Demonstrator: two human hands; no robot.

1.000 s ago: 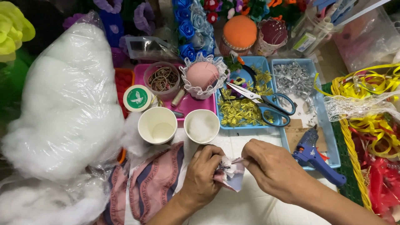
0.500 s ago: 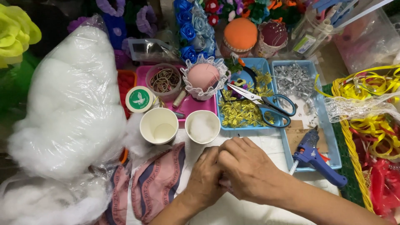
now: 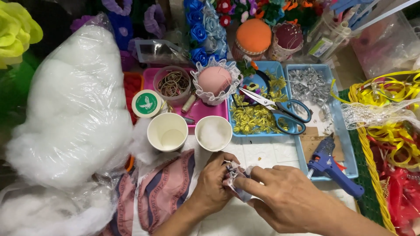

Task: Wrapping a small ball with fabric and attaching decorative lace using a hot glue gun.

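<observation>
Both hands meet low in the middle of the head view, over a white work surface. My left hand point(image 3: 215, 181) pinches a small crumpled piece of patterned fabric point(image 3: 238, 175), and my right hand point(image 3: 286, 199) grips the same piece from the right, fingers pointing left. Just above the hands stand two white paper cups: an empty cup point(image 3: 167, 131) and a cup filled with white stuffing point(image 3: 213, 133). Pink and blue striped fabric pieces point(image 3: 164, 188) lie to the left of my left wrist.
A big plastic bag of white stuffing point(image 3: 74, 105) fills the left. Scissors point(image 3: 278, 107) lie in a blue tray point(image 3: 236, 131) of gold trims. A blue glue gun point(image 3: 330, 168) sits right. Pincushions, fabric flowers and a basket of ribbons point(image 3: 393, 144) surround the work area.
My right hand, which covered the left half a second ago, has slid right and down. The small fabric piece shows again between both hands.
</observation>
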